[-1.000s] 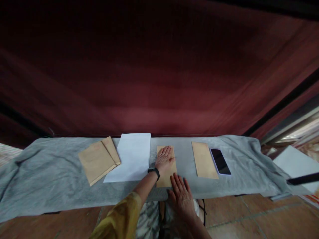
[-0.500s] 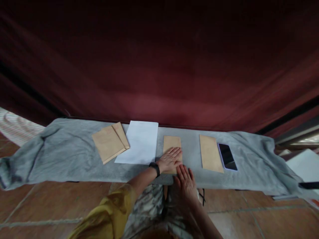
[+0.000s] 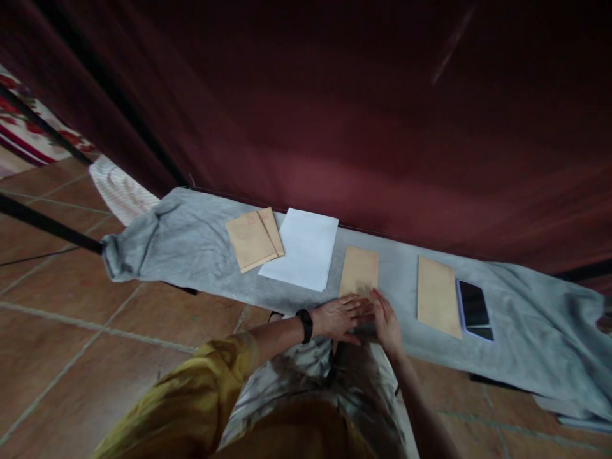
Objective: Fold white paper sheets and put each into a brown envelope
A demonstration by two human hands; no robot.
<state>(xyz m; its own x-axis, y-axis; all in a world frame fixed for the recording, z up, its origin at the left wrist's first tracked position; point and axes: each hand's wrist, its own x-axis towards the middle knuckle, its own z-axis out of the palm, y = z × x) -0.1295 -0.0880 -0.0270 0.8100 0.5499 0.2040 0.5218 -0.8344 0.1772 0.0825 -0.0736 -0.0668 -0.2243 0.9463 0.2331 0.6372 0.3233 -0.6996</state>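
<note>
A brown paper envelope [image 3: 359,266] lies flat on the grey cloth in front of me. My left hand [image 3: 338,319], with a black band on its wrist, rests over the near end of it, fingers stretched out. At the lower right edge of the same envelope is my right hand [image 3: 387,326], its fingers straight, their tips close to the left fingertips. The near end of the envelope is covered by my hands. Neither hand grips anything that I can see.
Left of the envelope lie white paper sheets [image 3: 303,248], partly under stacked brown envelopes [image 3: 251,242]. To the right are another brown envelope [image 3: 437,296] and a phone [image 3: 473,306]. The grey cloth [image 3: 191,248] covers a narrow bench against a dark red panel [image 3: 306,172].
My left hand has slid from the envelope's middle to its near end. My right hand has moved up to its right edge. The view has turned, showing more floor at left.
</note>
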